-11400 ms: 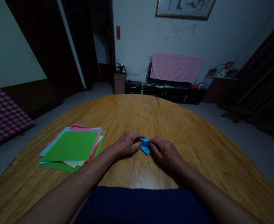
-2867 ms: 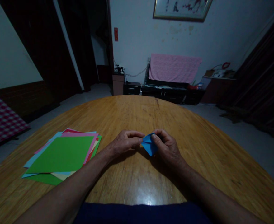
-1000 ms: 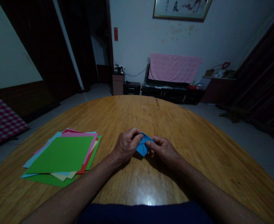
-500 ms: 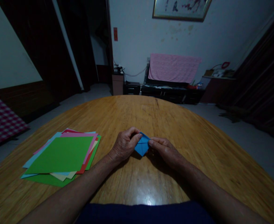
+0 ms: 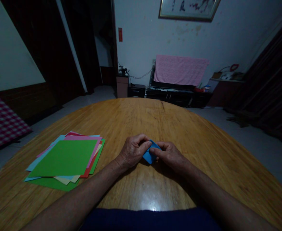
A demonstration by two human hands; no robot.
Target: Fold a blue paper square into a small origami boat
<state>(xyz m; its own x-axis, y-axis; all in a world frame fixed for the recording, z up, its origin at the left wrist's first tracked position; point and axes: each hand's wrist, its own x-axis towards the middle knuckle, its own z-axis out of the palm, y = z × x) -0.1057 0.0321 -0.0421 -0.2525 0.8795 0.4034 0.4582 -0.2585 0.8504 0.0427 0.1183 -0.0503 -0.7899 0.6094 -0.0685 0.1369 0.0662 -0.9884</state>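
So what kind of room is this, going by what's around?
Most likely a living room in a home. A framed picture hangs on the wall, a pink cloth is draped above a low black cabinet, and a rounded wooden table fills the foreground.

A: State of the hands?
B: Left hand grips the blue paper at one side; right hand pinches it at the other. Both thumbs lie on its upper face.
A: Items on the desk?
B: Loose stack of coloured sheets, edges uneven, green uppermost, to the left.
A: Beyond?
B: Pink cloth, draped; framed picture on the wall above.
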